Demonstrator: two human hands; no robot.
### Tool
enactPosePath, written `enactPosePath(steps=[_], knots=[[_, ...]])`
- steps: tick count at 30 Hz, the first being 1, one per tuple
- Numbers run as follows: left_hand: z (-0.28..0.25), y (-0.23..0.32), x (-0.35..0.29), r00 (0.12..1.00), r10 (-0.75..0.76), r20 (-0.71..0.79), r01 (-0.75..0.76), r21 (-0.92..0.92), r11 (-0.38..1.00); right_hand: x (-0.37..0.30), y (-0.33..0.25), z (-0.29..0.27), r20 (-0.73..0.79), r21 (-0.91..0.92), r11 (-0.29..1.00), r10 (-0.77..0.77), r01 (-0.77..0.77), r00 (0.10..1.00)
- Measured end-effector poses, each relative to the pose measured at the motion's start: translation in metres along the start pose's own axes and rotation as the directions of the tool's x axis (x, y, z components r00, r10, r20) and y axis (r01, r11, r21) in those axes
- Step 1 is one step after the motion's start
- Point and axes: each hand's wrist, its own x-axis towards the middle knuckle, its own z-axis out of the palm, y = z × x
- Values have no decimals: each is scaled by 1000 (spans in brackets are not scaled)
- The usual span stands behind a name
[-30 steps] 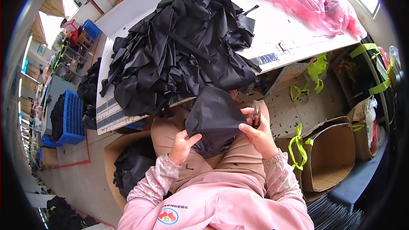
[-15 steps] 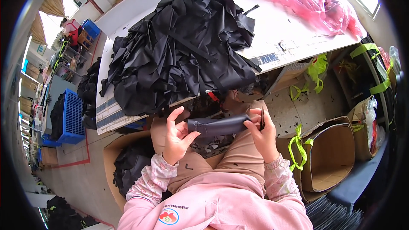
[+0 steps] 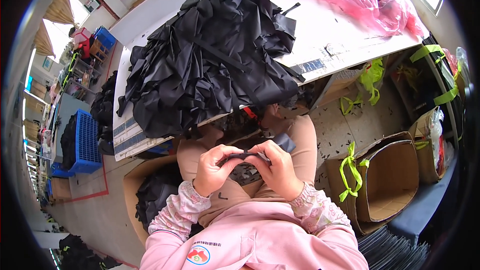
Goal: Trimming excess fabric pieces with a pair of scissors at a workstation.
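Black fabric piece (image 3: 250, 156) between both hands (image 3: 245, 170)

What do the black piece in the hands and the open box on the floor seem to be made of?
Black piece: probably thin woven fabric, matte; it folds limply between both hands. Open box: corrugated cardboard by its look, plain brown with stiff flat walls.

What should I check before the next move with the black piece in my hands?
1. Left hand grips the black fabric piece: ok.
2. Right hand grips its other end: ok.
3. Piece folded flat and even: cannot tell, fingers cover it.
4. Black fabric pile sits fully on the white table: not ok, it overhangs the near edge.
5. Cardboard box at the right stands open: ok.
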Motion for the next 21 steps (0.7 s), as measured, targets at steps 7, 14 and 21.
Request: enactPosePath(steps=[7,14,21], knots=[[-6,-10,2,980,199,-3,-196,165,967,5,1,-5,57,54,998,27,-30,998],[4,-15,2,946,-219,240,325,-723,609,11,1,-8,107,189,982,-18,-3,994],[13,-25,-4,982,-117,151,188,-651,735,8,0,-10,170,208,972,77,-112,982]])
